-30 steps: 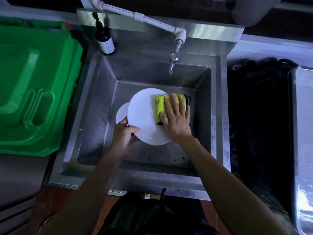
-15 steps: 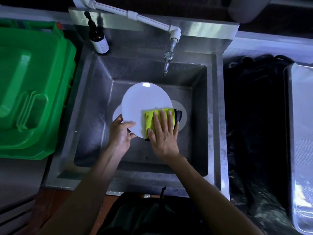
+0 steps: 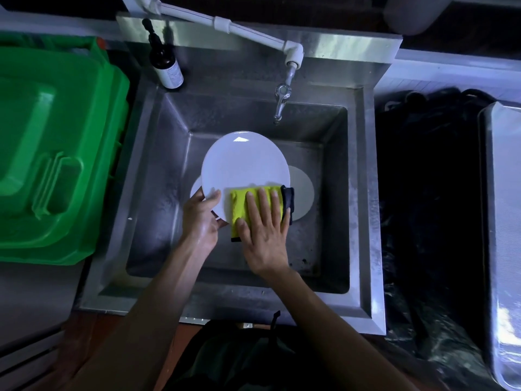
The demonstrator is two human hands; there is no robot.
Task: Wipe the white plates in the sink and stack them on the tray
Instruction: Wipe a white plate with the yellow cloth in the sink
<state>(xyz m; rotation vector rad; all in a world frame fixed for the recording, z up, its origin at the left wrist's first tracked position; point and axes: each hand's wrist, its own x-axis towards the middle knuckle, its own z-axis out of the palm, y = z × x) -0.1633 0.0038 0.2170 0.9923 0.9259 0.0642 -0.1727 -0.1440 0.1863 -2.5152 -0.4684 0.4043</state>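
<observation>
I see left hand [image 3: 201, 218] gripping plate [image 3: 244, 170] rim above sink [image 3: 158, 170] floor, right hand [image 3: 263, 230] flat, pressing cloth [image 3: 239, 201] on its near edge.

Steel, glazed white ware, plastic and cloth

The sink [image 3: 152, 176] is brushed stainless steel, dull and water-spotted, with dark grime on its floor. The held plate [image 3: 242, 165] is smooth, glossy white and catches a highlight; the plate under it [image 3: 303, 190] looks duller in the shade. The cloth [image 3: 239, 204] is soft yellow fabric with a dark edge. The bin lid [image 3: 53, 153] is shiny moulded green plastic. The bottle [image 3: 165, 62] is dark and glossy with a matt pale label. The tray [image 3: 504, 221] is gleaming metal.
</observation>
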